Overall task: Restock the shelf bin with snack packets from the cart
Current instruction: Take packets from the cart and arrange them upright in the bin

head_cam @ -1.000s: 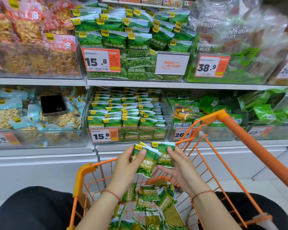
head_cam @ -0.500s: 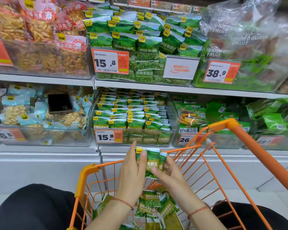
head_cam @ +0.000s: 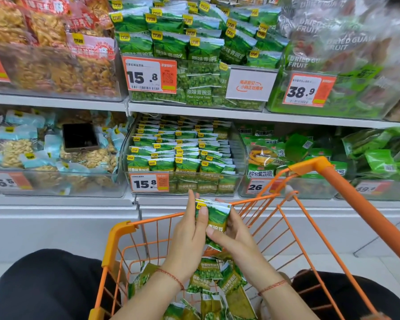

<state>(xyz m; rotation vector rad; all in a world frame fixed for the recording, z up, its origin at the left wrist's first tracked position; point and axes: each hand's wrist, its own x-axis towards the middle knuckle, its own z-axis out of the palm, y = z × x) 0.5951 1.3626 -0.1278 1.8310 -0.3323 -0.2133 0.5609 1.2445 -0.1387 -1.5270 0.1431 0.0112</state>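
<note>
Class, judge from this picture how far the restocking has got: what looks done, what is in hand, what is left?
Done: the shelf bin already holds tidy rows of green packets. In hand: the left hand and right hand hold a small stack of packets together above the cart, not yet at the bin. Left: many loose packets lie in the cart.

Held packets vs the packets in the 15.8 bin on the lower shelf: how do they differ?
1. The held packets form a small squared stack pressed between left hand and right hand; the bin packets stand in many filed rows.
2. Held packets hang over the cart; bin packets sit behind a price tag.

Both are green with yellow corner labels.
</note>
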